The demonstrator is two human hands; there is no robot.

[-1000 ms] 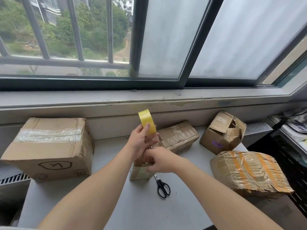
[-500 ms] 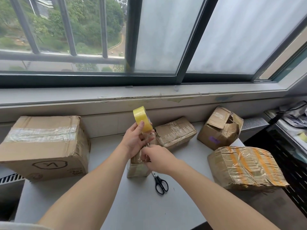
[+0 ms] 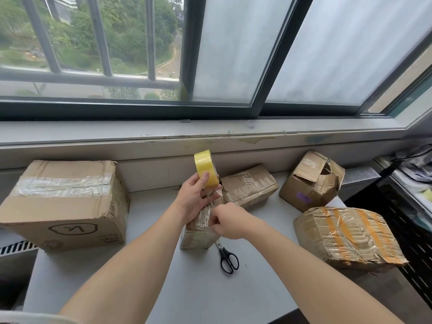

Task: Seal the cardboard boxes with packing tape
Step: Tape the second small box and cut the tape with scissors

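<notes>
My left hand [image 3: 192, 198] grips a yellow roll of packing tape [image 3: 206, 167] and holds it upright above a small cardboard box [image 3: 197, 232] in the middle of the grey table [image 3: 163, 284]. A clear strip of tape runs down from the roll to the box top. My right hand [image 3: 228, 222] pinches the lower end of that strip at the box's right top edge. My hands hide much of the box top.
Black-handled scissors [image 3: 228, 259] lie just right of the small box. A large taped box [image 3: 63, 202] stands at the left. A flat box [image 3: 249, 184], a torn-open box [image 3: 312, 181] and a crumpled orange-taped box [image 3: 346, 235] sit to the right. A dark rack [image 3: 406, 218] borders the right side.
My right hand has drawn down and slightly right, stretching the tape strip from the roll to the box. The left hand still holds the roll in the same spot.
</notes>
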